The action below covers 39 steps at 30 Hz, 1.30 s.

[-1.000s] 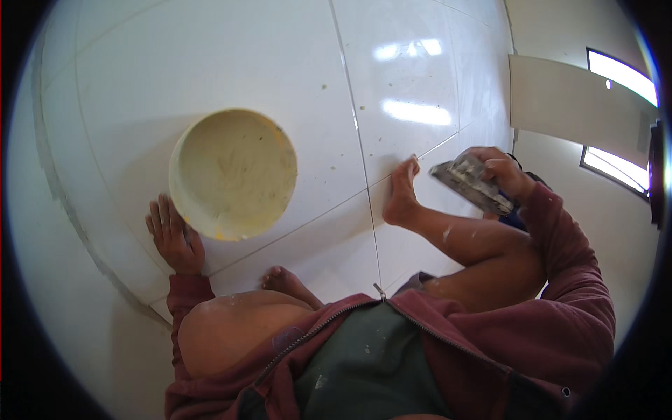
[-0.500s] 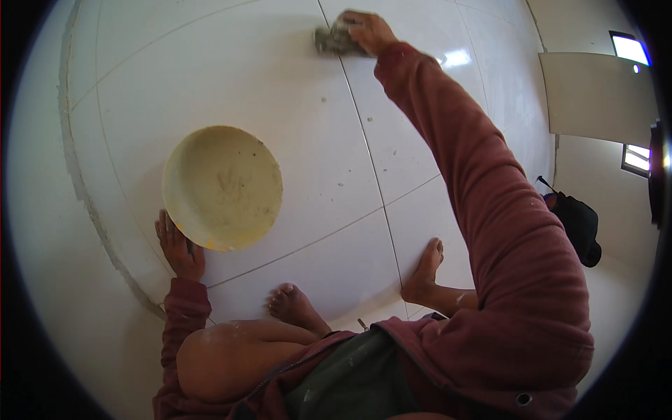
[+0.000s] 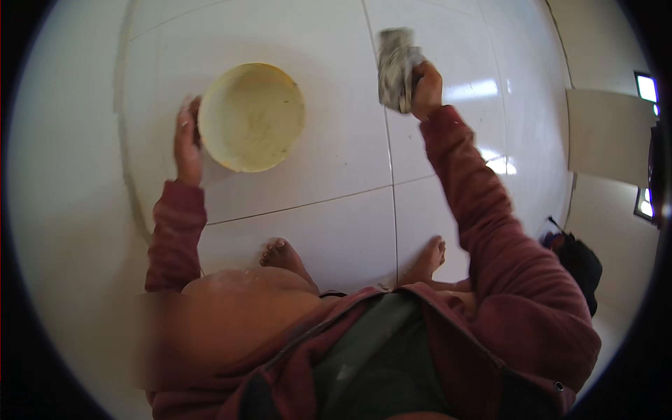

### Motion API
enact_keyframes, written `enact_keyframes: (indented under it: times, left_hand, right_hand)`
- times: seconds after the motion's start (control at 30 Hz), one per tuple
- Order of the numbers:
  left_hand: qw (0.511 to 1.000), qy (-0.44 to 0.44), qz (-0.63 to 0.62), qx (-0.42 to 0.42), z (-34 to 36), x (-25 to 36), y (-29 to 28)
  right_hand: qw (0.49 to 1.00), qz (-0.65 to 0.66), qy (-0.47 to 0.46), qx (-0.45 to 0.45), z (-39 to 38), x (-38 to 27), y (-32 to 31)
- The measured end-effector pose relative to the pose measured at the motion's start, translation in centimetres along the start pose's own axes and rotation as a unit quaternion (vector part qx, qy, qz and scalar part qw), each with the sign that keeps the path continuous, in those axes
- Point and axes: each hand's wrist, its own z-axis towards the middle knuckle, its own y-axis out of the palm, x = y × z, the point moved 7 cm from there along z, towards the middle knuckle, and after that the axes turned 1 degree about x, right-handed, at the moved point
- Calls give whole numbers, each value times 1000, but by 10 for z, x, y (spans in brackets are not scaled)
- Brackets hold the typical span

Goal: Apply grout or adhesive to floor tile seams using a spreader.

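A pale yellow round basin [image 3: 252,119] stands on the white tiled floor, its inside stained with a few dark specks. My left hand [image 3: 187,140] is against the basin's left side, fingers stretched out along its outer wall and partly blurred; part of the hand is hidden by the rim. Off to the right, my right hand [image 3: 427,91] is closed on a crumpled, dirty grey rag [image 3: 397,73], near a dark tile joint. The rag is a little blurred.
Glossy tiles [image 3: 322,203] with dark joints cover the floor between my bare feet [image 3: 283,259] and the basin. A white wall [image 3: 63,210] runs along the left. A black bag-like item [image 3: 579,266] lies at the right.
The basin has slid forward over the tiles with my left hand at its side. My right hand has drawn the rag back nearer to me and rightward. The view has shifted slightly.
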Motion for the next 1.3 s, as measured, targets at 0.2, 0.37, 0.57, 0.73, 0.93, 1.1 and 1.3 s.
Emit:
enact_keyframes:
  times: [0.2, 0.37, 0.57, 0.73, 0.93, 1.1, 1.3]
  left_hand:
    - [994, -112, -14, 8, -3, -7, 9]
    - [984, -142, -105, 6, -3, -10, 15]
    - [991, -107, -73, 37, 0, -10, 11]
    - [991, -120, -59, 29, 2, -15, 7]
    - [989, -111, -98, 19, 3, -16, 4]
    - [995, -88, -29, 20, 10, -6, 3]
    - [993, -107, -32, -32, -7, -13, 17]
  right_hand:
    - [998, 45, 43, -11, -43, 37, 71]
    - [958, 224, 158, -85, -55, 46, 36]
    - [939, 280, 152, -129, -80, 51, 56]
    - [911, -261, -288, -141, -90, 0, 120]
    - [689, -514, -477, -183, -110, 7, 160]
    - [655, -588, -409, -243, -117, 28, 100]
    - [929, -322, -121, -136, -117, 20, 55]
